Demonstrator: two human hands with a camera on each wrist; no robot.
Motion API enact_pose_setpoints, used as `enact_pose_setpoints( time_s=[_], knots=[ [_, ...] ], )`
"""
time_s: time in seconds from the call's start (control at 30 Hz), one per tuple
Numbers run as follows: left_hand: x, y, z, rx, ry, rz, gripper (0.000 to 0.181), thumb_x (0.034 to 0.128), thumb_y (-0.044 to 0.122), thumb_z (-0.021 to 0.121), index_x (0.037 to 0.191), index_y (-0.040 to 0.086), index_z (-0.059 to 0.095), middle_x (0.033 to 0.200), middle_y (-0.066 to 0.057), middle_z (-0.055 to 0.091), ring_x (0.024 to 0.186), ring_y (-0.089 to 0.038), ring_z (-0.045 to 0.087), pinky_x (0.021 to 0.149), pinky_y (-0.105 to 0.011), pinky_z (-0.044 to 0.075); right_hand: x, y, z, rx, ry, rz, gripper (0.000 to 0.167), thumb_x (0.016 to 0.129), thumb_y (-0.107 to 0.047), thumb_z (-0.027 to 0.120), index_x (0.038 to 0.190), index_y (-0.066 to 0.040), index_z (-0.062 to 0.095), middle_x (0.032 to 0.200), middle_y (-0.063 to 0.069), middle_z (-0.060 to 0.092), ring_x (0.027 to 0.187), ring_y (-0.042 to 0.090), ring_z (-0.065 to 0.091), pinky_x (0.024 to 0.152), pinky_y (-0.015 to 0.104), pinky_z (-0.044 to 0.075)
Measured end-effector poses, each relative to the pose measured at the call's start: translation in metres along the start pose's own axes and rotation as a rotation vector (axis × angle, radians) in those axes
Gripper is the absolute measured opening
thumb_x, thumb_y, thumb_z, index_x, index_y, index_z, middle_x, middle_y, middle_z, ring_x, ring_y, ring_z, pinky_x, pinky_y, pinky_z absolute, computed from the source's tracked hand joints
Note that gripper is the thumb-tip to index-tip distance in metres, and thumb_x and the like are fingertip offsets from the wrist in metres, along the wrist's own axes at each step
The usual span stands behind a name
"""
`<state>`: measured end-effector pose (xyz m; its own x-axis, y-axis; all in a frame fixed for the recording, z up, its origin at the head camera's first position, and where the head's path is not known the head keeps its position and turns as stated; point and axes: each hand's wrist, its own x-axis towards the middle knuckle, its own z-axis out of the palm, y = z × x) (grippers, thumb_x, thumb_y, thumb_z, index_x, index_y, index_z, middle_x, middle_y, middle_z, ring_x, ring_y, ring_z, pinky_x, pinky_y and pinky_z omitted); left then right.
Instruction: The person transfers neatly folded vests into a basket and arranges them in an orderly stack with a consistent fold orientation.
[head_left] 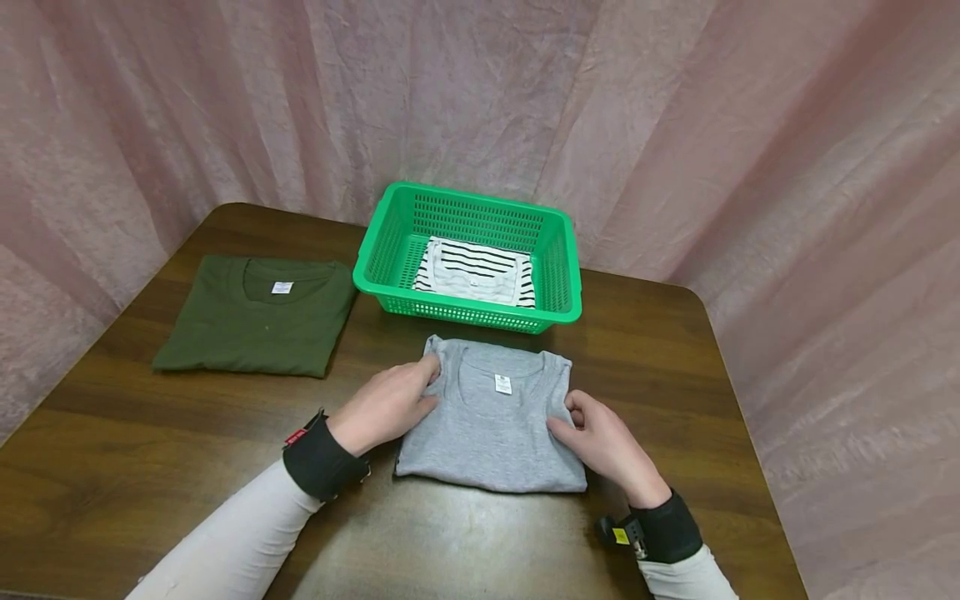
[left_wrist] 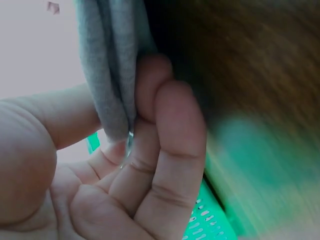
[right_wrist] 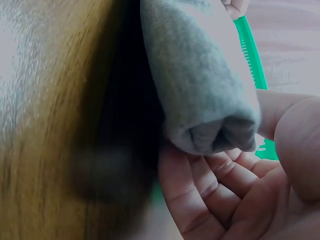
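A folded grey shirt [head_left: 480, 446] with a white neck label lies in front of me on the table, neckline toward the basket. My left hand [head_left: 386, 404] grips its left edge; the left wrist view shows the thumb on one side of the folded layers [left_wrist: 112, 65] and curled fingers [left_wrist: 177, 120] on the other. On the right edge, my right hand [head_left: 609, 440] pinches the shirt. In the right wrist view its thumb lies over the rolled grey edge [right_wrist: 200, 85] and its fingers [right_wrist: 177, 185] curl underneath.
Behind the grey shirt stands a green plastic basket [head_left: 468, 313] with a folded striped shirt [head_left: 480, 271] inside. A folded dark green shirt [head_left: 247, 333] lies at the left of the brown wooden table [head_left: 652, 350]. Pink curtains [head_left: 480, 92] hang behind and to the right.
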<state>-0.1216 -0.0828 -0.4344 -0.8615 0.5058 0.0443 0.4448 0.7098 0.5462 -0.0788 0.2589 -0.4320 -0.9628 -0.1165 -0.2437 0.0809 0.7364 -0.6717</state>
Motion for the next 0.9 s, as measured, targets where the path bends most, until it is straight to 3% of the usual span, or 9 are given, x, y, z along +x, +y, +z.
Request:
enact_pose_setpoints(
  time_s=[0.3, 0.53, 0.9],
  knots=[
    [-0.001, 0.0, -0.003, -0.033, 0.043, 0.015, 0.031, 0.0995, 0.006, 0.083, 0.108, 0.007, 0.053, 0.083, -0.001, 0.055, 0.073, -0.019, 0.052, 0.066, -0.036, 0.048, -0.002, -0.003, -0.001, 0.053, -0.004, 0.029, 0.028, 0.104, -0.025, 0.079, 0.109, -0.012, 0.056, 0.075, -0.002, 0.039, 0.07, 0.017, 0.044, 0.062, 0.033, 0.033],
    [-0.002, 0.0, -0.006, -0.034, 0.059, 0.03, 0.034, 0.0994, 0.004, 0.082, 0.102, 0.01, 0.049, 0.078, 0.0, 0.047, 0.07, -0.018, 0.048, 0.063, -0.034, 0.042, -0.004, -0.005, -0.003, 0.071, -0.009, 0.011, 0.03, 0.104, -0.026, 0.08, 0.11, -0.012, 0.054, 0.074, -0.003, 0.037, 0.067, 0.015, 0.04, 0.061, 0.032, 0.031],
    [-0.005, 0.005, -0.014, -0.043, 0.063, 0.038, 0.035, 0.0984, 0.004, 0.084, 0.104, 0.01, 0.05, 0.079, 0.0, 0.046, 0.071, -0.018, 0.048, 0.063, -0.033, 0.04, -0.01, -0.011, -0.005, 0.113, -0.007, 0.0, 0.028, 0.103, -0.024, 0.08, 0.11, -0.012, 0.056, 0.074, -0.004, 0.046, 0.07, 0.016, 0.051, 0.063, 0.03, 0.037]
  ],
)
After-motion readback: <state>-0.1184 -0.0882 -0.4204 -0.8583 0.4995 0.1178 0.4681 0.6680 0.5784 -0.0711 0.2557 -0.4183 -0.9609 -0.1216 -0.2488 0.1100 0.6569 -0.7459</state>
